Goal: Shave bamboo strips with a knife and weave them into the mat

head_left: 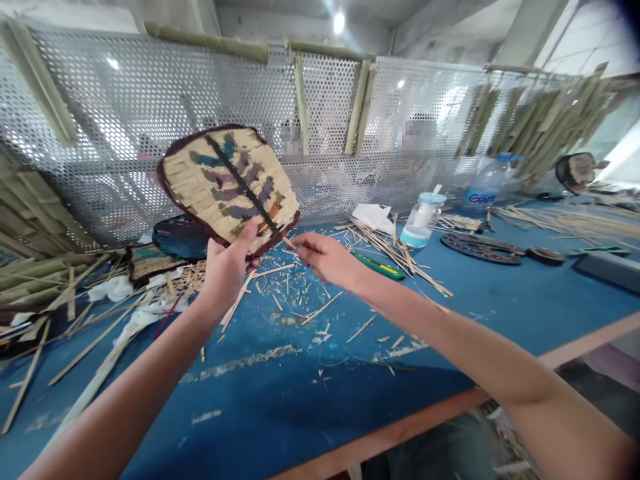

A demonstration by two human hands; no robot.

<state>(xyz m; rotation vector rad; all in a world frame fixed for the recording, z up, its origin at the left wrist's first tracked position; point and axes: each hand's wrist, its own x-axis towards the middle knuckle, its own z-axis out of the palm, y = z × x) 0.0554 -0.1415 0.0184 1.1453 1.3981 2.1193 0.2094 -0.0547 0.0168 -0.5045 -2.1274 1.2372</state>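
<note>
A woven bamboo fan (205, 193) with a dark rim, a black centre rib and a coloured leaf-like pattern is held up above the table, tilted. My left hand (231, 261) grips its lower edge, the thumb lying on the woven face. My right hand (325, 259) is closed in a pinch on a thin bamboo strip (290, 243) at the fan's lower right edge, in line with the centre rib. Whether the strip is fixed to the fan I cannot tell. Under the hands, bamboo scraps (280, 300) lie scattered.
A green utility knife (379, 265) lies right of my hands beside loose bamboo strips (400, 257). Farther right stand a lidded jar (421, 223) and a large water bottle (493, 180). A perforated metal screen (330, 100) rises behind the blue table (250, 407). Split bamboo (30, 273) is stacked left.
</note>
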